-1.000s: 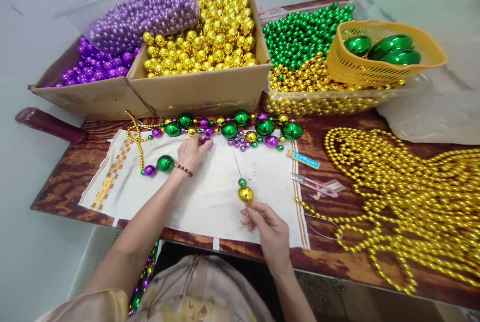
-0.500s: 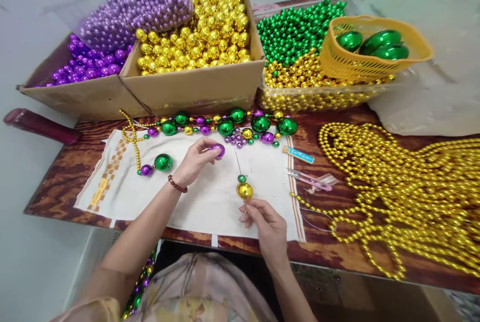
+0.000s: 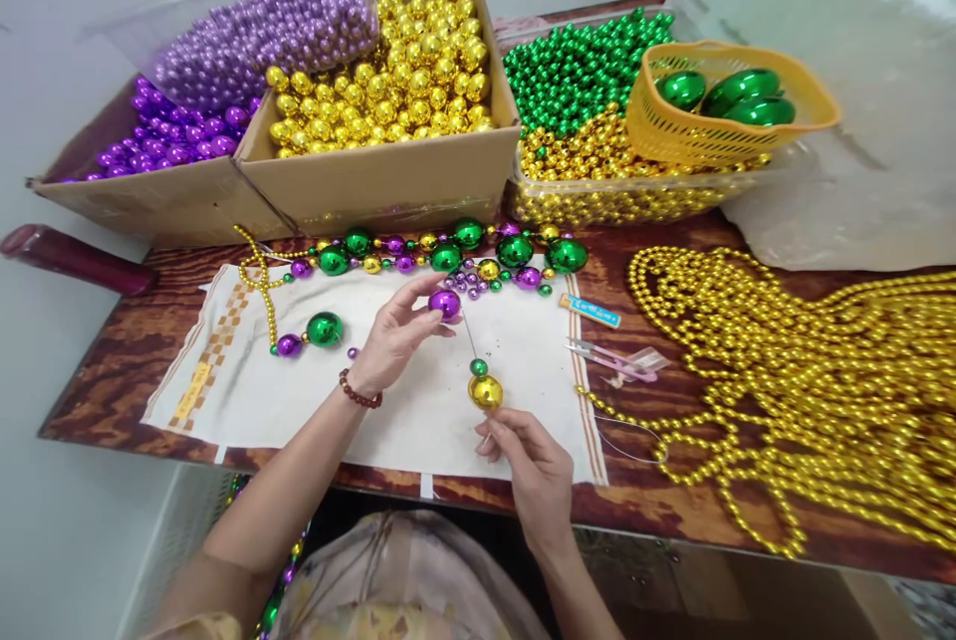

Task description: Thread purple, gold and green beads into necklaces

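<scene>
Between the thumb and fingers of my left hand [image 3: 394, 339] is a shiny purple bead [image 3: 445, 306]. My right hand [image 3: 532, 456] pinches a thin needle [image 3: 469, 333] from below. A small green bead [image 3: 479, 367] and a larger gold bead [image 3: 486, 391] are threaded on it, just above my right fingertips. The needle's upper end stands close to the purple bead; whether it enters the hole I cannot tell. Under both hands lies a white cloth [image 3: 418, 421]. A part-strung bead strand with a big green bead [image 3: 324, 328] rests left of my left hand.
Cardboard boxes [image 3: 373, 177] of purple and gold beads stand behind, beside a clear tub [image 3: 597, 202] and a yellow basket [image 3: 732, 137]. Scissors [image 3: 616, 361] and a blue packet [image 3: 592, 310] lie right of the cloth. Gold bead chains [image 3: 807, 391] cover the table's right side.
My left hand has moved slightly right with the purple bead, bringing it nearer the needle's upper end. A small purple bead now shows on the cloth beside my left wrist. The view has shifted slightly.
</scene>
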`<state>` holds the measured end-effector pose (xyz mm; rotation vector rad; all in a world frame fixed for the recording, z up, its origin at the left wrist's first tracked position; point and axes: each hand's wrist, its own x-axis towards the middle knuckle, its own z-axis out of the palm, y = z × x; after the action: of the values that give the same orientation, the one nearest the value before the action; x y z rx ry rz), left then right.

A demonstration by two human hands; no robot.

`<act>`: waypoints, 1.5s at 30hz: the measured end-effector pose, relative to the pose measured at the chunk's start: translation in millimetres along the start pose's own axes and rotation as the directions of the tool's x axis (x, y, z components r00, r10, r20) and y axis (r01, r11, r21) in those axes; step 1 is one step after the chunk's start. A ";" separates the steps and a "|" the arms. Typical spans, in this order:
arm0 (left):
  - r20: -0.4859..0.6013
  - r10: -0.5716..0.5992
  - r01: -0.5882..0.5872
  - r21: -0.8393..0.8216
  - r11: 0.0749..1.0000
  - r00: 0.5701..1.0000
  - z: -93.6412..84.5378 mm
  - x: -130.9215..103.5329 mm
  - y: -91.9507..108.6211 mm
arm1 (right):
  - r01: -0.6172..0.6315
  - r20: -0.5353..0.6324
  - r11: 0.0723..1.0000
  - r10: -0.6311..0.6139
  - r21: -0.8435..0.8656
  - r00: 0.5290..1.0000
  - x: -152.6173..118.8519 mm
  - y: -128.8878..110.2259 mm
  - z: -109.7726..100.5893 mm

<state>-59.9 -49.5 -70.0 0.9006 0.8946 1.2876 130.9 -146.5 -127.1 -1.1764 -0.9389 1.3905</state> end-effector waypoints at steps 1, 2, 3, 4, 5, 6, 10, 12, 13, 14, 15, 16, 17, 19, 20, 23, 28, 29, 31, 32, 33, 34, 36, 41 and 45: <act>0.018 0.025 -0.026 0.025 0.999 1.000 -0.9 -1.4 -1.3 | 0.004 -0.003 1.000 -0.004 -0.001 1.000 -0.5 0.7 0.1; 0.031 0.047 -0.048 0.047 0.998 0.998 -1.6 -2.8 -2.4 | 0.007 -0.006 1.000 -0.007 -0.001 1.000 -0.9 1.3 0.2; 0.037 0.066 -0.069 0.066 0.995 0.997 -2.2 -4.0 -3.4 | 0.011 -0.009 1.000 -0.011 -0.001 1.000 -1.2 1.8 0.2; 0.037 0.085 -0.088 0.079 0.993 0.996 -2.6 -5.1 -4.3 | 0.015 -0.012 1.000 -0.015 -0.001 1.000 -1.3 2.2 0.2; 0.032 0.106 -0.108 0.090 0.990 0.994 -2.8 -5.9 -5.2 | 0.019 -0.012 1.000 -0.019 -0.003 1.000 -1.5 2.4 0.1; 0.022 0.129 -0.130 0.101 0.986 0.991 -2.8 -6.5 -5.9 | 0.021 -0.010 1.000 -0.021 -0.005 1.000 -1.6 2.5 0.0; -0.036 0.269 -0.254 0.230 0.939 0.962 -1.5 -7.4 -7.3 | 0.033 -0.003 0.999 -0.033 -0.008 0.999 -2.7 2.5 -0.7; -0.054 0.357 -0.323 0.317 0.892 0.933 -1.0 -7.6 -6.8 | 0.040 0.000 0.999 -0.040 -0.014 0.999 -3.6 2.9 -1.2; -0.060 0.395 -0.352 0.350 0.868 0.917 -1.0 -7.6 -6.3 | 0.044 0.003 0.999 -0.044 -0.018 0.999 -4.0 3.3 -1.3; -0.067 0.425 -0.373 0.374 0.849 0.903 -1.1 -7.5 -5.6 | 0.048 0.007 0.999 -0.048 -0.024 0.999 -4.4 3.8 -1.3; -0.080 0.444 -0.382 0.388 0.838 0.892 -1.3 -7.2 -4.6 | 0.054 0.016 0.998 -0.054 -0.031 0.998 -4.8 4.3 -1.3; -0.098 0.445 -0.378 0.386 0.841 0.890 -1.6 -6.7 -3.5 | 0.062 0.026 0.997 -0.061 -0.038 0.998 -5.1 5.0 -1.1; -0.123 0.427 -0.360 0.361 0.860 0.896 -1.7 -5.9 -2.0 | 0.067 0.038 0.997 -0.066 -0.047 0.997 -5.3 5.7 -0.8; -0.179 0.352 -0.306 0.244 0.920 0.919 -1.3 -3.9 2.2 | 0.074 0.061 0.995 -0.070 -0.068 0.996 -5.3 7.3 0.1; -0.200 0.304 -0.274 0.167 0.947 0.931 -0.6 -2.8 4.7 | 0.075 0.067 0.994 -0.070 -0.078 0.995 -5.2 8.2 0.7; -0.222 0.186 -0.193 -0.011 0.981 0.957 2.5 -0.6 13.2 | 0.072 0.071 0.992 -0.065 -0.103 0.995 -4.5 10.5 2.9; -0.223 0.108 -0.137 -0.116 0.984 0.969 8.0 -2.0 20.6 | 0.067 0.062 0.989 -0.059 -0.132 0.996 -3.1 10.9 6.0; -0.227 0.098 -0.130 -0.129 0.983 0.969 8.7 -2.5 20.7 | 0.064 0.061 0.990 -0.057 -0.129 0.997 -3.0 10.7 6.5; -0.232 0.078 -0.114 -0.145 0.983 0.970 9.8 -3.3 19.8 | 0.058 0.058 0.992 -0.051 -0.115 0.997 -3.0 10.1 7.6; -0.233 0.070 -0.106 -0.149 0.983 0.970 10.4 -3.8 19.2 | 0.054 0.056 0.993 -0.048 -0.107 0.997 -3.0 9.7 8.2; -0.232 0.063 -0.100 -0.153 0.983 0.971 11.3 -4.3 18.4 | 0.052 0.054 0.994 -0.047 -0.100 0.997 -3.0 9.2 8.9; -0.233 0.060 -0.099 -0.159 0.982 0.971 12.4 -5.1 17.7 | 0.051 0.052 0.994 -0.046 -0.095 0.998 -3.0 8.6 9.8; -0.237 0.057 -0.099 -0.171 0.980 0.970 16.1 -7.6 16.5 | 0.050 0.047 0.995 -0.046 -0.088 0.998 -2.7 6.9 12.1; -0.230 0.099 -0.133 -0.139 0.981 0.968 29.7 -18.8 15.5 | 0.046 0.006 0.998 -0.046 -0.039 0.999 -1.1 3.6 22.2; -0.219 0.147 -0.174 -0.111 0.978 0.965 35.4 -26.9 18.2 | 0.053 -0.019 0.999 -0.053 0.001 0.998 0.3 3.6 30.3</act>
<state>-36.4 -76.9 -38.2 0.7564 0.9031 1.5860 100.6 -145.0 -124.2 -1.1544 -0.9491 1.3355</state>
